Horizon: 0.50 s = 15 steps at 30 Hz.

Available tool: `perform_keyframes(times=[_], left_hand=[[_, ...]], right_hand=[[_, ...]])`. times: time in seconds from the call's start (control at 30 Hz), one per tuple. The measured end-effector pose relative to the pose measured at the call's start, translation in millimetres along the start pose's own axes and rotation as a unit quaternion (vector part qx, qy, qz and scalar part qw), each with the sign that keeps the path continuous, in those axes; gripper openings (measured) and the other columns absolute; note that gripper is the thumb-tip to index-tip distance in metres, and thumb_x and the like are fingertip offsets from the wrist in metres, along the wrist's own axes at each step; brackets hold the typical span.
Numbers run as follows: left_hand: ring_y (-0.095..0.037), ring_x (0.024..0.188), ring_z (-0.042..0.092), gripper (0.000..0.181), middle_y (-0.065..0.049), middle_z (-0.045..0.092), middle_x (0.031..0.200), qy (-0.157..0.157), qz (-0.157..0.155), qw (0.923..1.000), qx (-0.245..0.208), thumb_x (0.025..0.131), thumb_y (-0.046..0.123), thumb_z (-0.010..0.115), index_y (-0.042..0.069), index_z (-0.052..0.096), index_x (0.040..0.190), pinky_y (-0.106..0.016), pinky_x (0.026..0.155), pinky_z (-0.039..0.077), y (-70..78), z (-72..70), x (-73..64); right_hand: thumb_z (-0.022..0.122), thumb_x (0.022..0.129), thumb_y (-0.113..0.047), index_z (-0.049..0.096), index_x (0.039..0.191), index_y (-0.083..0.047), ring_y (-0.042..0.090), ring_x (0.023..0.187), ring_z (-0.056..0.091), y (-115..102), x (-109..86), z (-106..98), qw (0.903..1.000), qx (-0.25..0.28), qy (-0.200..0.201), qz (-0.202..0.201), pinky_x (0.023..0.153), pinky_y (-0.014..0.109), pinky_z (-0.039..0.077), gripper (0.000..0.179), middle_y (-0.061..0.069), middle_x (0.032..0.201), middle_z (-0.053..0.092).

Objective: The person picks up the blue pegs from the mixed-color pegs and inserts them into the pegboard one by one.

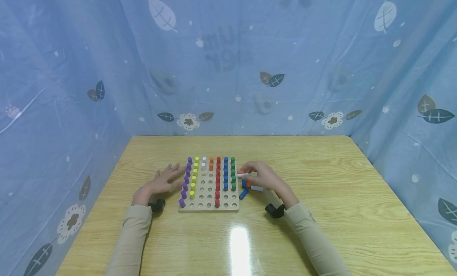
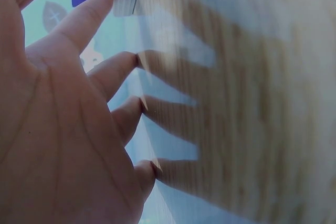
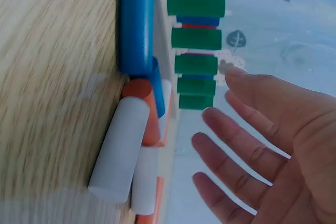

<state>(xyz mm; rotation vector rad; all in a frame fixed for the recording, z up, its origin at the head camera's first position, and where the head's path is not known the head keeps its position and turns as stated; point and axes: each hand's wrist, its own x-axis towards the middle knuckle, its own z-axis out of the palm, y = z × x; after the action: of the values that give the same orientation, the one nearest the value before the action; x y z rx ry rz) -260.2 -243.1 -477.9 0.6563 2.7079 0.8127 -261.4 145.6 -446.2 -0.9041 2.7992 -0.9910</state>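
A wooden pegboard [image 1: 208, 209] holds upright pegs in colour columns: purple [image 1: 186, 179], yellow [image 1: 194, 179], white, orange, red [image 1: 217, 179], blue and green [image 1: 233, 179]. White and orange have two pegs each, with bare holes in front. My left hand [image 1: 162, 183] rests beside the board's left side, fingers spread; in the left wrist view several fingertips touch the table and one finger meets the board's edge. Over the loose pegs on the right hovers my right hand [image 3: 283, 150], fingers loosely bent and nothing between them. A white peg [image 3: 121, 148] leans on an orange peg [image 3: 142, 108] below it.
Loose pegs lie along the board's right side, among them a blue peg [image 1: 244, 194] nearest the front and a white peg [image 1: 256, 188]. Blue patterned curtains [image 1: 228, 89] enclose the wooden table [image 1: 321, 169] at the back and sides.
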Motion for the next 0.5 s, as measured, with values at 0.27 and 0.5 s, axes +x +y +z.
perform_keyframes(times=[0.27, 0.5], left_hand=[[-0.040, 0.131, -0.004, 0.065, -0.015, 0.010, 0.146, 0.005, 0.001, 1.0000, 0.000, 0.085, 0.048, 0.047, 0.024, 0.022, 0.139, -0.063, 0.096, -0.012, 1.6, 0.1, -0.9], [-0.041, 0.131, -0.004, 0.064, -0.016, 0.010, 0.145, 0.007, 0.004, 1.0000, 0.000, 0.085, 0.047, 0.047, 0.024, 0.022, 0.139, -0.064, 0.095, -0.012, 1.7, 0.3, -0.2]], right_hand=[[0.066, 0.078, -0.022, 0.064, 0.100, -0.012, 0.019, 0.088, 0.057, 2.7, -0.3, 2.2, 0.9990, -0.041, -0.011, 0.014, 0.074, 0.033, 0.048, 0.024, 0.000, 0.094, 0.062], [0.069, 0.075, -0.025, 0.065, 0.094, -0.014, 0.015, 0.078, 0.056, 2.6, 0.0, 7.7, 0.9960, -0.089, -0.008, 0.004, 0.065, 0.027, 0.045, 0.022, -0.002, 0.088, 0.061]])
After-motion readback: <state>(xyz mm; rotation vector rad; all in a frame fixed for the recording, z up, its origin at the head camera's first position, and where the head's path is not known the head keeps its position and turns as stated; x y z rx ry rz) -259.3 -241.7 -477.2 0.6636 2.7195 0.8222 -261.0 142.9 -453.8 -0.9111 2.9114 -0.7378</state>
